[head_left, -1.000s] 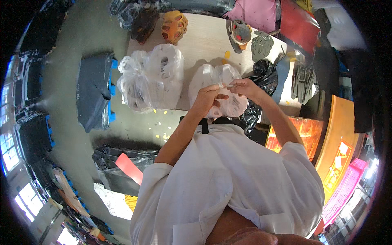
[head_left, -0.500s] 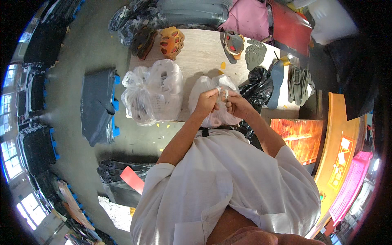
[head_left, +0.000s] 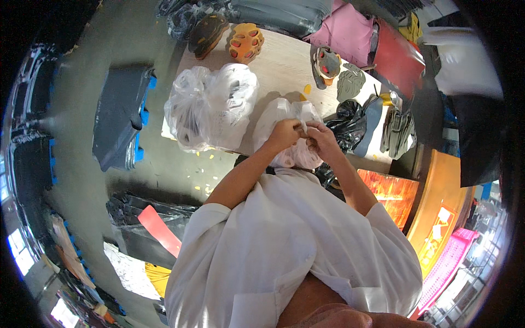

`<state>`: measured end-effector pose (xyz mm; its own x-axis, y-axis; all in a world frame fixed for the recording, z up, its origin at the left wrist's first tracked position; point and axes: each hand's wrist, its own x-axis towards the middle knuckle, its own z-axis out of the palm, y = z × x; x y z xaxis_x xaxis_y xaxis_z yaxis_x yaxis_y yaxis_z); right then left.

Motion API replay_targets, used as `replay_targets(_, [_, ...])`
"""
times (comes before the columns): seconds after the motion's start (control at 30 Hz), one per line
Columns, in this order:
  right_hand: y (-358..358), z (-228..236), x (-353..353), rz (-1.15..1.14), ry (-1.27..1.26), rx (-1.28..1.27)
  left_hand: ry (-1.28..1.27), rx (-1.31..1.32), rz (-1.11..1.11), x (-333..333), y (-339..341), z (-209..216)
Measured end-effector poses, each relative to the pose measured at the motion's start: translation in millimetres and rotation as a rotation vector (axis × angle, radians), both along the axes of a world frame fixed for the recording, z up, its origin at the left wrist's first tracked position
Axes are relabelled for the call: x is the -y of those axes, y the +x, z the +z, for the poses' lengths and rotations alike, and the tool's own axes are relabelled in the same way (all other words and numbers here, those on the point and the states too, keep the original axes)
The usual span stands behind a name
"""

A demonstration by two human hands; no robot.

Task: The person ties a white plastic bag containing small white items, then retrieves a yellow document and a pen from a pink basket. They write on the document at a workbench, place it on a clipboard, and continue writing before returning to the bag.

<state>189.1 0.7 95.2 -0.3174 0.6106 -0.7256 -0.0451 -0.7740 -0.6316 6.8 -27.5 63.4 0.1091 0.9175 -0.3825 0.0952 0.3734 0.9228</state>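
At the table's near edge stands a filled, translucent white plastic bag (head_left: 298,157). My left hand (head_left: 284,134) is closed on the gathered top of this bag, its fingers bent. Pinched against the same twisted plastic, my right hand (head_left: 324,141) meets the left one above the bag's middle. The fingers partly hide the twist, so whether it is knotted cannot be seen. To the left sits another full white plastic bag (head_left: 232,106), bunched at its top, with stacked pieces showing faintly through it. A crumpled black plastic bag (head_left: 348,127) lies just beyond my right hand.
The pale wooden table (head_left: 281,60) bears an orange cutout stack (head_left: 246,44), a dark stack (head_left: 208,36), a grey-and-orange stack (head_left: 327,64) and grey-green cut pieces (head_left: 398,131). Pink sheet material (head_left: 347,33) and a red sheet (head_left: 399,52) lie behind. Dark sheets (head_left: 121,117) rest on the floor at left.
The view has shifted and tilted slightly. Both hands keep hold of the bag's top and have drawn closer together, the right fingers now nearly touching the left.
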Motion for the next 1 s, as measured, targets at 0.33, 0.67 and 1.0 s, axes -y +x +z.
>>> replay_targets(0.33, [5.2, 3.1, -14.3, 0.309, 0.168, 0.299, 0.421, -0.565, 0.007, 2.2, 18.8, -17.9])
replay_targets(0.67, [14.3, -31.4, -3.5, 0.484, 1.001, 0.864, 0.301, -0.168, 0.041, 17.1, -5.4, -8.3])
replay_targets(1.0, [12.5, -9.9, -2.3, 0.137, 0.332, 0.323, -0.167, 0.475, 0.311, 31.9, -24.2, -5.8])
